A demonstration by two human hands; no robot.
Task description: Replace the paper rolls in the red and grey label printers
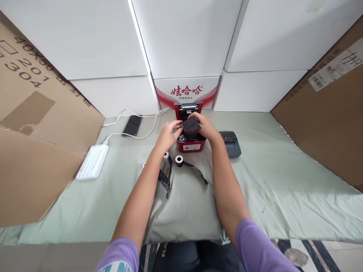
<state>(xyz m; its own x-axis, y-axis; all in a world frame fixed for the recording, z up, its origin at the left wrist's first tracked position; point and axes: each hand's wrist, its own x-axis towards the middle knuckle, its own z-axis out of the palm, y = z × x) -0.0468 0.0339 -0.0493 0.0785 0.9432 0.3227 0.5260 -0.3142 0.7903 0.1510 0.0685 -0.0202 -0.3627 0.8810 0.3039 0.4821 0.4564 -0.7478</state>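
A small red machine (pixel 180 147) with a white label on its front stands on the cloth, its lid (pixel 188 107) raised to show a shiny roller. Over its opening, a piece of black film (pixel 191 127) spans my two hands. My left hand (pixel 169 133) pinches the film's left edge. On the other side, my right hand (pixel 206 126) has its fingers closed around the right part of the film. Close in front lies a small roll with a white rim (pixel 179 161), trailing a black strip (pixel 197 170). Another roll (pixel 166 156) and crumpled black film (pixel 163 180) are partly behind my left forearm.
A dark grey device (pixel 232 145) sits right of the machine. To the left are a black phone (pixel 132 125) and a white power bank (pixel 92 162) with a white cable (pixel 150 130). White boxes (pixel 187 37) line the back; cardboard panels (pixel 42 124) flank both sides.
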